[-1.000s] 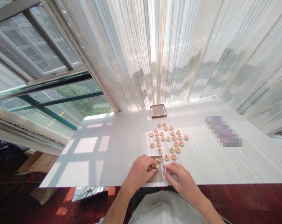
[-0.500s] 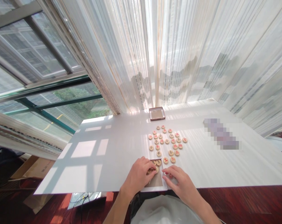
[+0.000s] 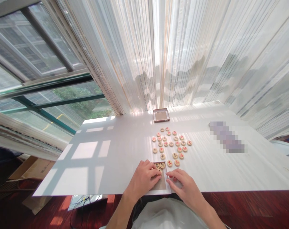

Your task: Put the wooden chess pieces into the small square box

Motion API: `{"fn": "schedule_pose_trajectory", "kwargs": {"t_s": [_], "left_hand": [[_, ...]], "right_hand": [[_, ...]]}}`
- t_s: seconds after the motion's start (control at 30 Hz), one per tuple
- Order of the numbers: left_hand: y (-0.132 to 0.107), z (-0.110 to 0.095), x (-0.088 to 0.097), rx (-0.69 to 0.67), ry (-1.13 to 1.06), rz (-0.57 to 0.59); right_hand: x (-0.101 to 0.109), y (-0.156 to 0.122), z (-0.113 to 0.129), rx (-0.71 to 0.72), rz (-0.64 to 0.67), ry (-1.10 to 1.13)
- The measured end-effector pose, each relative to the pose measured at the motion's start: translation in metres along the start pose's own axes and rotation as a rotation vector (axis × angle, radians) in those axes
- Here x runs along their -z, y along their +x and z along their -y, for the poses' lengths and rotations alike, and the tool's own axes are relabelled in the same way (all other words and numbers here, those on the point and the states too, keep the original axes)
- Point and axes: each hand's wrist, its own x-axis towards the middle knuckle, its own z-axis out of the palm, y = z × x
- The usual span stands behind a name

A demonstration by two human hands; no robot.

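Observation:
My left hand (image 3: 144, 176) is bent over a shallow open box (image 3: 161, 183) at the table's front edge. Its thumb and fingertips close on a round wooden xiangqi piece (image 3: 159, 171) inside the box. Two black-marked pieces, one of them a horse piece (image 3: 162, 165), lie at the box's far end; the fingers cover whatever lies to the left. Just beyond the box's right wall, my right hand (image 3: 182, 183) rests with thumb and index finger apart, its other fingers curled under. Several xiangqi pieces (image 3: 171, 144) with red or black characters lie scattered past the box.
The box's lid-like tray (image 3: 161, 115) stands near the far edge of the white table (image 3: 125, 143). A blurred-out flat item (image 3: 227, 136) lies on the right. Sheer curtains (image 3: 182, 63) hang behind, a window stands at the left, and a cardboard box (image 3: 37, 168) sits on the floor.
The left fingers have shifted slightly within the box, over the piece there, and more of the far-end pieces shows. My right hand stays almost where it was.

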Motion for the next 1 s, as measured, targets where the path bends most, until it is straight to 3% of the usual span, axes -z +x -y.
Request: {"fn": "schedule_pose_trajectory", "kwargs": {"t_s": [0.43, 1.0], "left_hand": [[0.0001, 0.0008, -0.0042, -0.043, 0.036, -0.011], [-0.0044, 0.0031, -0.0049, 0.003, 0.009, -0.02]], "right_hand": [[0.0009, 0.0011, 0.0004, -0.001, -0.022, 0.0], [0.0028, 0.0008, 0.0004, -0.024, 0.009, 0.021]]}}
